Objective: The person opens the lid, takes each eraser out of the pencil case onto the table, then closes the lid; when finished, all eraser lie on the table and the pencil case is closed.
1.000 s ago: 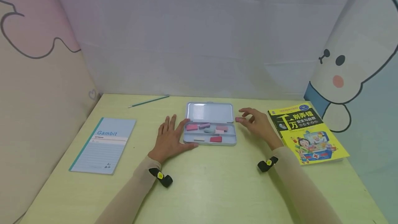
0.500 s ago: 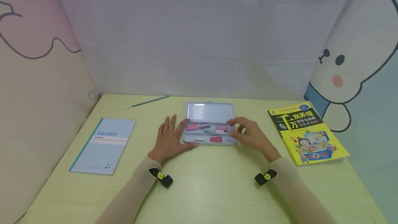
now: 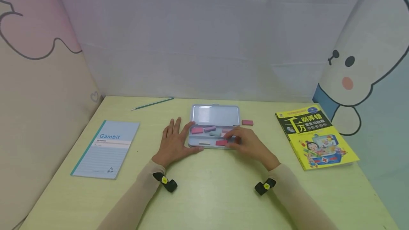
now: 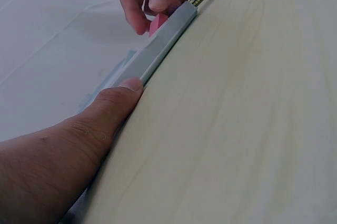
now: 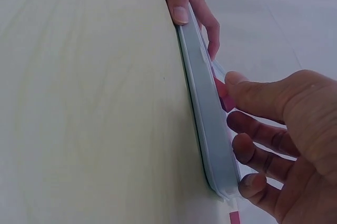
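An opened pale blue pencil case point(image 3: 193, 142) lies on the table with several small erasers in its compartments. My left hand point(image 3: 174, 143) rests at its left end, fingers spread and straight, thumb against the front wall and index finger at the back left corner. Over the right part of the case, my right hand point(image 3: 250, 144) pinches the red eraser point(image 3: 221, 142) in the front compartment between thumb and finger. That eraser point(image 4: 158, 23) juts above the rim in the left wrist view. A pink eraser point(image 3: 196, 130), a purple eraser point(image 3: 210, 129) and a grey-blue eraser point(image 3: 215, 132) lie in the rear compartment.
Another pink eraser point(image 3: 247, 122) lies on the table right of the case's lid point(image 3: 215, 114). A notebook point(image 3: 107, 152) is at left, a green pencil point(image 3: 152, 104) at the back, and a yellow book point(image 3: 316, 137) at right. A white curtain hangs behind.
The right hand has let go of a pink eraser beside the case, which now lies on the table, and moved left and nearer to the red eraser. The left hand stays put.
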### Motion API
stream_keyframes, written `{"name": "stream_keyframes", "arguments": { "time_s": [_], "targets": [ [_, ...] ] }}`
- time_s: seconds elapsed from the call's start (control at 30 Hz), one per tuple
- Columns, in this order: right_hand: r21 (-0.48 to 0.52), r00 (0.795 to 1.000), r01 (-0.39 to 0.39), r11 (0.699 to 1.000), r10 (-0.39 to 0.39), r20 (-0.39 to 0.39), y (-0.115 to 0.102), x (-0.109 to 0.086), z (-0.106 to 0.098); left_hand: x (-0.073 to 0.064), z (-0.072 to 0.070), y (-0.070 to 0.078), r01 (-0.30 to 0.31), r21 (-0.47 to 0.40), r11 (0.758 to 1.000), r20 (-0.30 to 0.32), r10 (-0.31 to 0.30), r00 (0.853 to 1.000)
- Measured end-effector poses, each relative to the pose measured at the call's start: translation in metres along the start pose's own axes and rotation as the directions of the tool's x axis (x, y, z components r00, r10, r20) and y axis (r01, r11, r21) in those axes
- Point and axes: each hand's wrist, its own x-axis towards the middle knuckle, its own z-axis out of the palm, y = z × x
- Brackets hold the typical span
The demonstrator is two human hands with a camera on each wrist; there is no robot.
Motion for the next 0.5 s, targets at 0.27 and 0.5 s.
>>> {"name": "stream_keyframes", "arguments": {
  "time_s": [0.27, 0.5],
  "targets": [
    [-0.103, 1.000, -0.007, 0.995, 0.010, 0.026, -0.0045, 0.0026, 0.0021, 0.0000, -0.0009, 0.0004, -0.003, 0.000, 1.000, -0.003, 0.003, 1.000],
    [-0.173, 0.999, -0.028, 0.985, 0.033, 0.027, -0.0065, 0.0014, 0.0062, 0.0004, -0.0009, 0.0011, -0.003, -0.001, 1.000, 0.000, 0.003, 1.000]
  ]
}}
